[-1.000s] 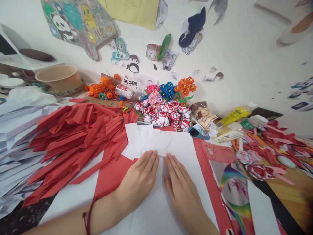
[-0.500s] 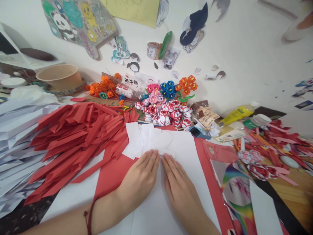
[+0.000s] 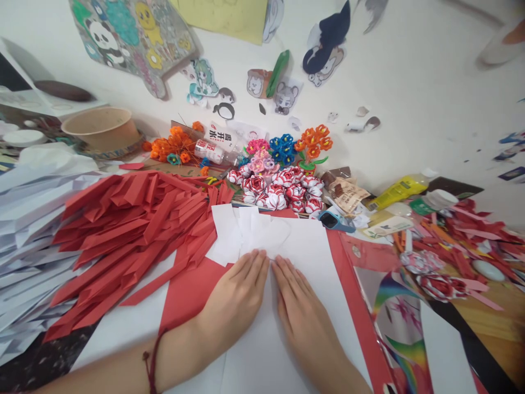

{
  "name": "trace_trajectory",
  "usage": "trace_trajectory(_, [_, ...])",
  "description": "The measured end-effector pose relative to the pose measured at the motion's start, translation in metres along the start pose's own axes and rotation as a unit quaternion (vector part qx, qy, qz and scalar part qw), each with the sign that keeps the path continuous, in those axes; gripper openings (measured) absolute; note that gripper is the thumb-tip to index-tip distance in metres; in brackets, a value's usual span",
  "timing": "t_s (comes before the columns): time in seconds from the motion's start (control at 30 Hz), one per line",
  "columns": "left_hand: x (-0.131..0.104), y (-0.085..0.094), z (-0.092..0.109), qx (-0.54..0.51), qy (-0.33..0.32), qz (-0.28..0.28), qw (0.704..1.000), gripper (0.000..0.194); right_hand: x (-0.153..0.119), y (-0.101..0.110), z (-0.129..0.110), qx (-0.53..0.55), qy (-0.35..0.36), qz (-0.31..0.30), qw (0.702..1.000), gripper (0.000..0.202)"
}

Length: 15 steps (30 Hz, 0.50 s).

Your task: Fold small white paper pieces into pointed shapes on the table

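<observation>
My left hand (image 3: pixel 238 295) lies with its fingers stretched out over small white paper pieces (image 3: pixel 266 230). Close beside it, my right hand (image 3: pixel 305 312) rests with straight fingers, its fingertips almost meeting the left ones. Both sets of fingertips press down at the near edge of the pieces, where a fold is partly covered. My thumbs are mostly hidden. Beneath them is a large white sheet (image 3: pixel 328 284), itself lying on red paper (image 3: pixel 191 287). Another white piece (image 3: pixel 225 235) sits just beyond my left fingertips.
Folded red strips (image 3: pixel 135 235) and white strips (image 3: pixel 33 241) are heaped at the left. Red-and-white paper flowers (image 3: pixel 283 191) stand behind the sheet, near a blue watch (image 3: pixel 336 221). A yellow bottle (image 3: pixel 400 191) and red scraps (image 3: pixel 471 230) lie at the right.
Both hands stay almost in place, with fingertips slightly farther forward. The small folded edge seen beyond my right fingertips is now less visible.
</observation>
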<state>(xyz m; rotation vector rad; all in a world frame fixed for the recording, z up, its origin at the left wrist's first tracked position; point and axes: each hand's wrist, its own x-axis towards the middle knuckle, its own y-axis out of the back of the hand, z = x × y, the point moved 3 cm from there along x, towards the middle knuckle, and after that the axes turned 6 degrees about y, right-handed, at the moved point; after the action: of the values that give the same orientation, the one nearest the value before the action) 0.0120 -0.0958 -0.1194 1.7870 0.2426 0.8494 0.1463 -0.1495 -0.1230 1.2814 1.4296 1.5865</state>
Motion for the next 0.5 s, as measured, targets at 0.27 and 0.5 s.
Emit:
trace_trajectory(0.27, [-0.0007, -0.001, -0.0001, 0.005, 0.001, -0.011, 1.0, 0.047, 0.0006, 0.0006, 0.0, 0.016, -0.008, -0.002, 1.0, 0.055])
trace_trajectory(0.5, [0.0011, 0.0002, -0.0003, 0.004, -0.001, -0.013, 1.0, 0.048, 0.0005, -0.0002, 0.0004, 0.021, -0.012, -0.009, 1.0, 0.054])
